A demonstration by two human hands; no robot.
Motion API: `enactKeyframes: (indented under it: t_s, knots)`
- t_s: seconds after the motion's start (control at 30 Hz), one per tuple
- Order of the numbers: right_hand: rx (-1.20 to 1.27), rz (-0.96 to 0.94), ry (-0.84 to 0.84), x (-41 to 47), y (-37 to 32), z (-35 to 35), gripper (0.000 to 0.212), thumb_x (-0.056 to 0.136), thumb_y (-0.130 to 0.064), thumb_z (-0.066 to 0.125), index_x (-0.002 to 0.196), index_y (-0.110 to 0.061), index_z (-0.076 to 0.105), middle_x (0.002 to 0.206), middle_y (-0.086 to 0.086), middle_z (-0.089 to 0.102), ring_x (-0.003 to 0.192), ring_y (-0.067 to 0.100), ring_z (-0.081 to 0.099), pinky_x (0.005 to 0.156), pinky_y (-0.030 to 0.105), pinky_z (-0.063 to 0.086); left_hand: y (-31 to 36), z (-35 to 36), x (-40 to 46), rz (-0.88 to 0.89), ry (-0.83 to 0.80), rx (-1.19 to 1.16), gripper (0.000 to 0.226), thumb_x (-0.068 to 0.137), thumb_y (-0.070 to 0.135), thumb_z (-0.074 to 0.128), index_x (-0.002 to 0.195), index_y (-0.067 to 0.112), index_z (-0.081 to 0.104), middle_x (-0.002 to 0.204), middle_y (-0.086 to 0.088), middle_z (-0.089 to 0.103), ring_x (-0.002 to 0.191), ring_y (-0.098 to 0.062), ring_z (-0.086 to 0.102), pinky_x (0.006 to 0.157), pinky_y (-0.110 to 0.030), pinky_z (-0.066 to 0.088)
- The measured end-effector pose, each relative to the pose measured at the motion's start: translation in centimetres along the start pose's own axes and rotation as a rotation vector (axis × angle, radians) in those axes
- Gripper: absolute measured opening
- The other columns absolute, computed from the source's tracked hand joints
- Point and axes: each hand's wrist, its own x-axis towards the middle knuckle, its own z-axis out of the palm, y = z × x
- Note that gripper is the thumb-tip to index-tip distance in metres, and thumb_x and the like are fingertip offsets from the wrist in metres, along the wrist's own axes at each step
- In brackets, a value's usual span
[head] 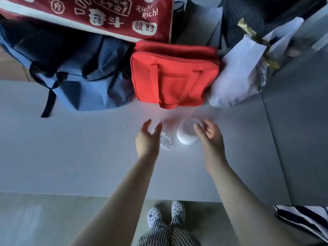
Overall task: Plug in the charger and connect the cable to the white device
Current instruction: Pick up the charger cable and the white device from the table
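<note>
1. Nearest the camera, the person stood at the edge of the white table, feet in white clogs just under its front rim, close enough for both bare forearms to reach well over the top.

2. The left hand hovered open, fingers loosely spread and slightly curled, gripping nothing. It hung over a small white block that I took for the charger, mostly hidden by the palm, probably lined up to pick it up first.

3. Just beside that hand the white cable lay in a loose coil on the table, its ends too small to make out. It sat between charger and device, handy for either hand.

4. The right hand was also open and empty, fingers apart, cupped close against the right side of the white device, a round, upright pod. Whether it touched was unclear; the pose suggested steadying it.

5. Farther back, a blue backpack, a red bag and a white paper bag lined the table's rear, with a dark red printed bag behind. No socket was visible.
</note>
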Motion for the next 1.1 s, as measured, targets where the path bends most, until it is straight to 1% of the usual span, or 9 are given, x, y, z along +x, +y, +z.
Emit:
enactKeyframes:
  t_s: [0.17, 0.23, 0.3, 0.4, 0.53, 0.7, 0.8, 0.9, 1.1]
  knots:
    - [-0.025, -0.056, 0.010, 1.0, 3.6, 1.1, 0.087, 0.058, -0.041, 0.078, 0.134, -0.014, 0.045, 0.134, 0.007, 0.057, 0.123, 0.018, 0.057, 0.104, 0.032, 0.047, -2.8, 3.3, 1.2, 0.096, 0.102, 0.076, 0.064, 0.088, 0.048, 0.055, 0.144, 0.020, 0.041, 0.146, -0.002, 0.049, 0.138, -0.023, 0.038, 0.108, -0.033, 0.035]
    - [-0.061, -0.105, 0.032, 1.5, 4.6, 1.4, 0.090, 0.056, -0.037, 0.081, 0.135, -0.014, 0.043, 0.134, 0.006, 0.056, 0.123, 0.018, 0.057, 0.105, 0.037, 0.046, -3.6, 4.6, 2.1, 0.195, 0.131, 0.080, 0.059, 0.085, 0.045, 0.055, 0.137, 0.019, 0.047, 0.128, -0.001, 0.056, 0.119, -0.023, 0.044, 0.097, -0.033, 0.041]
    - [-0.118, -0.174, 0.050, 1.8, 5.1, 1.8, 0.094, 0.054, -0.036, 0.082, 0.135, -0.011, 0.041, 0.134, 0.005, 0.054, 0.124, 0.015, 0.054, 0.106, 0.031, 0.043, -4.2, 5.5, 2.8, 0.279, 0.180, 0.137, 0.055, 0.078, 0.041, 0.056, 0.127, 0.016, 0.053, 0.116, 0.003, 0.056, 0.104, -0.020, 0.042, 0.092, -0.041, 0.046]
    - [-0.190, -0.228, 0.080, 2.2, 5.6, 2.1, 0.092, 0.055, -0.024, 0.087, 0.133, -0.008, 0.041, 0.130, 0.003, 0.054, 0.121, 0.010, 0.054, 0.103, 0.020, 0.041, -5.2, 6.4, 3.1, 0.333, 0.215, 0.173, 0.048, 0.077, 0.018, 0.060, 0.124, 0.015, 0.055, 0.126, 0.002, 0.057, 0.116, -0.023, 0.041, 0.093, -0.051, 0.047]
    - [-0.248, -0.224, 0.095, 2.3, 5.3, 2.1, 0.077, 0.059, -0.014, 0.089, 0.124, -0.012, 0.048, 0.116, -0.005, 0.060, 0.107, 0.008, 0.059, 0.092, 0.017, 0.043, -5.4, 6.1, 2.6, 0.377, 0.160, 0.139, 0.043, 0.084, 0.008, 0.051, 0.125, 0.020, 0.056, 0.129, 0.006, 0.058, 0.117, -0.025, 0.053, 0.087, -0.039, 0.052]
    - [-0.211, -0.208, 0.073, 2.0, 4.3, 2.4, 0.077, 0.054, -0.030, 0.086, 0.120, -0.018, 0.048, 0.116, -0.005, 0.062, 0.106, 0.012, 0.062, 0.090, 0.022, 0.047, -4.8, 4.5, 2.1, 0.329, 0.146, 0.004, 0.045, 0.090, 0.002, 0.054, 0.133, 0.014, 0.053, 0.125, 0.001, 0.066, 0.096, -0.018, 0.068, 0.080, -0.018, 0.050]
    - [-0.179, -0.193, 0.050, 1.7, 3.2, 3.1, 0.067, 0.060, -0.019, 0.086, 0.115, -0.019, 0.048, 0.108, -0.010, 0.060, 0.094, -0.006, 0.061, 0.080, 0.011, 0.047, -3.6, 3.0, 1.9, 0.171, 0.233, -0.183, 0.038, 0.089, 0.005, 0.059, 0.126, 0.009, 0.059, 0.107, 0.004, 0.068, 0.090, -0.006, 0.062, 0.077, -0.001, 0.041]
    - [-0.109, -0.159, 0.008, 1.4, 2.1, 4.3, 0.063, 0.064, -0.016, 0.084, 0.117, -0.015, 0.050, 0.112, -0.004, 0.062, 0.093, -0.002, 0.062, 0.078, 0.012, 0.049, -3.0, 0.8, 2.2, -0.085, 0.234, -0.604, 0.024, 0.088, 0.017, 0.064, 0.110, 0.009, 0.066, 0.088, 0.001, 0.063, 0.078, -0.011, 0.060, 0.078, -0.021, 0.048]
    - [-0.065, -0.133, -0.203, -1.3, -1.0, 9.0, 0.065, 0.063, -0.031, 0.078, 0.121, -0.019, 0.052, 0.116, -0.004, 0.062, 0.097, 0.003, 0.061, 0.078, 0.012, 0.045, -3.0, -7.4, 0.1, -0.253, 0.178, -1.097, 0.014, 0.091, 0.022, 0.060, 0.092, 0.010, 0.068, 0.080, 0.001, 0.069, 0.075, -0.009, 0.062, 0.072, -0.018, 0.046]
